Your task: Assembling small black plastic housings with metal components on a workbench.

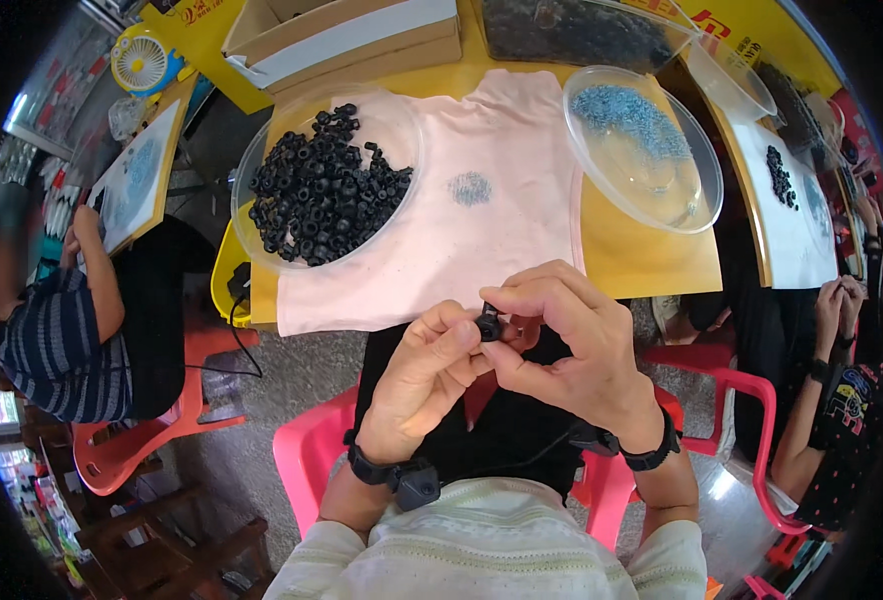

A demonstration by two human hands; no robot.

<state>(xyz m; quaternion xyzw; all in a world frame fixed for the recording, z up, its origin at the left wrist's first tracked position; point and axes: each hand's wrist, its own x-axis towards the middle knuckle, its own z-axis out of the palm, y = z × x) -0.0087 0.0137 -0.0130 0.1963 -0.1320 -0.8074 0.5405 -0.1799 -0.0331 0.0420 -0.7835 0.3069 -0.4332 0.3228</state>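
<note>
My left hand (pixel 430 372) and my right hand (pixel 580 345) meet just off the table's near edge, above my lap. Between their fingertips is a small black plastic part (pixel 489 322) with a round end, pinched from both sides. Its exact kind is too small to make out. Beyond my left hand, a round clear tub (pixel 245 228) holds a heap of similar black parts (pixel 327 190). A pink cloth (pixel 507 150) lies on the table, with a small patch of bluish-grey bits (pixel 470 188) on it. At the right stands a clear tub (pixel 697 205) with tiny blue-grey pieces (pixel 632 115).
The yellow table (pixel 652 260) ends just before my hands. At the back are a cardboard box (pixel 352 50) and a clear bin (pixel 577 35) of dark material. Other people work at side tables, one in a striped shirt (pixel 62 345) on the left. I sit on a pink chair (pixel 307 450).
</note>
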